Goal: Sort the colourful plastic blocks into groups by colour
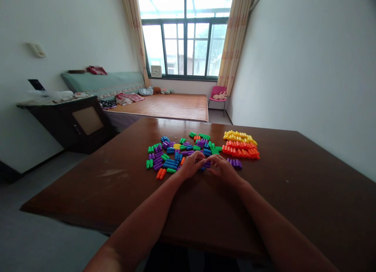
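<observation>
My left hand (192, 164) and my right hand (219, 167) nearly meet at the near edge of a spread of small plastic pieces. Fingers of both are curled in around a purple piece (207, 164), and whether either one grips it is hard to tell. Loose blue pieces (171, 164), green pieces (216, 149) and orange pieces (161, 173) lie around and beyond the left hand. Right of the spread are rows of yellow pieces (239, 137) and orange-red pieces (241, 150). A short row of purple pieces (234, 163) sits just beyond the right hand.
The pieces lie on a brown table (123, 193). Behind it stands a low bed (176, 105) under a window, with a pink chair (217, 94) at its right. A dark cabinet (79, 125) is at the left.
</observation>
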`<action>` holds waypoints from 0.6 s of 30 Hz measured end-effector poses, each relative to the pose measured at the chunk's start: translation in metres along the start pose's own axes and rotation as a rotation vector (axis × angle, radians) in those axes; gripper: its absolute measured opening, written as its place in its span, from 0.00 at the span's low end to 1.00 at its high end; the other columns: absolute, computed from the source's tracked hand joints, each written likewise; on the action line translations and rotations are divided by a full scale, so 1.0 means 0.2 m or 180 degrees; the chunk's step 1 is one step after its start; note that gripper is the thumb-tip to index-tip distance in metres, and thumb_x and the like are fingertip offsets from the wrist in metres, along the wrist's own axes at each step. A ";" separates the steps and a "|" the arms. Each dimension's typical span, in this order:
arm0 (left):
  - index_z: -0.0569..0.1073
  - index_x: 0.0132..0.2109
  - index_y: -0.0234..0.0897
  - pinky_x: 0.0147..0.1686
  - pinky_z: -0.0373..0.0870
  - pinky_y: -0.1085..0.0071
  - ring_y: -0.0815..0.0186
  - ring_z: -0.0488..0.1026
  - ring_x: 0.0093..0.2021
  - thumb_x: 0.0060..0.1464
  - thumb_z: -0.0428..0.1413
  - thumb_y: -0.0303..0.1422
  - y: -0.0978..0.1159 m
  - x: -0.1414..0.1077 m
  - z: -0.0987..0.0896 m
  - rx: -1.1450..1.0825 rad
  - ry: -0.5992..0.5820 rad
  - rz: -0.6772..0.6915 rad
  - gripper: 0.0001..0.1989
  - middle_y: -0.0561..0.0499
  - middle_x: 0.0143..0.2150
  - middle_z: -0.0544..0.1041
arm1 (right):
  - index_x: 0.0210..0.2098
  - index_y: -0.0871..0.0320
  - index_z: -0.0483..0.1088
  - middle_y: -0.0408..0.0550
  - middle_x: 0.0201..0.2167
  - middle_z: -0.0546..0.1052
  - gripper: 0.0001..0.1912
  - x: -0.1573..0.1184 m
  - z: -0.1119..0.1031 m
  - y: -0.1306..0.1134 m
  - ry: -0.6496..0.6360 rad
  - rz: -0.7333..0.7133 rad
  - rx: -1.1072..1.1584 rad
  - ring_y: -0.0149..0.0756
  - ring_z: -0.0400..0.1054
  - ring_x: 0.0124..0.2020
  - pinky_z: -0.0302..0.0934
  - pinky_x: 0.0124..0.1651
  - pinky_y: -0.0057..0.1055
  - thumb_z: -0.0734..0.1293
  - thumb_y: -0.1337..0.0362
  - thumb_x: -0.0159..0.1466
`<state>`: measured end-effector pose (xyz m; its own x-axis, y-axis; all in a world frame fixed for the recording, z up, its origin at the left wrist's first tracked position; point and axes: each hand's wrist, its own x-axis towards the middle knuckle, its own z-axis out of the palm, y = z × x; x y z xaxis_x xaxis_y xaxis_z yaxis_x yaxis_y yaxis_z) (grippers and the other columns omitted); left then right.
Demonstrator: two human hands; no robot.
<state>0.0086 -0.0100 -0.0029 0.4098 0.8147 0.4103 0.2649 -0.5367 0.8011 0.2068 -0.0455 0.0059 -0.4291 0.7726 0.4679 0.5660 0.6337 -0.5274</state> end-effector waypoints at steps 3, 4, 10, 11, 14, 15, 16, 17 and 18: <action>0.72 0.47 0.37 0.38 0.71 0.71 0.65 0.75 0.38 0.59 0.54 0.39 0.01 0.01 -0.03 0.0112 0.0054 0.0027 0.13 0.50 0.39 0.78 | 0.45 0.53 0.69 0.49 0.42 0.74 0.13 -0.01 -0.08 0.02 0.0090 0.0188 -0.0563 0.37 0.68 0.41 0.64 0.44 0.35 0.66 0.59 0.62; 0.72 0.48 0.38 0.38 0.72 0.71 0.65 0.75 0.39 0.59 0.53 0.38 0.01 0.02 -0.04 0.0180 0.0142 0.0022 0.13 0.49 0.41 0.78 | 0.46 0.54 0.70 0.50 0.43 0.74 0.14 -0.01 -0.12 0.04 0.0217 0.0363 -0.0798 0.38 0.69 0.42 0.63 0.45 0.35 0.66 0.58 0.61; 0.74 0.48 0.37 0.39 0.73 0.69 0.63 0.76 0.41 0.61 0.51 0.36 0.01 0.05 -0.12 0.0322 0.0785 -0.0060 0.12 0.47 0.43 0.79 | 0.49 0.56 0.69 0.49 0.36 0.76 0.24 -0.08 -0.42 0.23 0.0808 0.1757 -0.1384 0.39 0.70 0.35 0.60 0.35 0.31 0.65 0.48 0.60; 0.74 0.47 0.37 0.40 0.73 0.69 0.63 0.76 0.41 0.61 0.51 0.36 0.01 0.05 -0.12 0.0331 0.0805 -0.0061 0.12 0.47 0.43 0.79 | 0.50 0.55 0.69 0.48 0.35 0.76 0.24 -0.09 -0.43 0.24 0.0728 0.1833 -0.1415 0.38 0.70 0.35 0.60 0.34 0.31 0.65 0.48 0.59; 0.74 0.47 0.38 0.41 0.73 0.68 0.63 0.76 0.42 0.60 0.52 0.35 0.00 0.05 -0.11 0.0412 0.0757 -0.0059 0.11 0.48 0.42 0.79 | 0.50 0.53 0.70 0.48 0.36 0.77 0.24 -0.09 -0.40 0.23 0.0317 0.1861 -0.1554 0.38 0.71 0.35 0.58 0.33 0.30 0.65 0.47 0.59; 0.74 0.47 0.39 0.42 0.73 0.68 0.63 0.76 0.41 0.60 0.52 0.34 0.00 0.05 -0.10 0.0450 0.0737 -0.0052 0.11 0.49 0.42 0.79 | 0.49 0.52 0.71 0.49 0.37 0.77 0.24 -0.09 -0.38 0.21 0.0171 0.1851 -0.1627 0.39 0.71 0.35 0.57 0.32 0.30 0.65 0.47 0.58; 0.74 0.47 0.39 0.42 0.73 0.68 0.63 0.76 0.41 0.59 0.52 0.34 -0.01 0.04 -0.10 0.0498 0.0726 -0.0041 0.11 0.49 0.42 0.79 | 0.47 0.52 0.72 0.49 0.37 0.77 0.22 -0.09 -0.35 0.19 0.0045 0.1851 -0.1706 0.39 0.71 0.35 0.57 0.32 0.30 0.66 0.46 0.58; 0.75 0.46 0.39 0.43 0.73 0.68 0.63 0.76 0.41 0.59 0.52 0.34 -0.01 0.04 -0.10 0.0556 0.0728 -0.0028 0.10 0.49 0.42 0.79 | 0.44 0.52 0.73 0.50 0.37 0.77 0.22 -0.08 -0.32 0.17 -0.0053 0.1867 -0.1784 0.40 0.71 0.35 0.56 0.31 0.30 0.65 0.46 0.58; 0.75 0.46 0.39 0.44 0.72 0.67 0.63 0.76 0.42 0.60 0.52 0.33 -0.01 0.05 -0.11 0.0629 0.0760 -0.0014 0.10 0.49 0.42 0.79 | 0.42 0.53 0.73 0.51 0.37 0.78 0.21 -0.08 -0.30 0.16 -0.0131 0.1902 -0.1849 0.41 0.71 0.35 0.56 0.31 0.31 0.65 0.45 0.58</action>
<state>-0.0067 0.0027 0.0094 0.1978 0.8330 0.5167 0.4405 -0.5464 0.7123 0.2745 -0.0404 0.0246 0.0396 0.9804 0.1931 0.9747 0.0047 -0.2237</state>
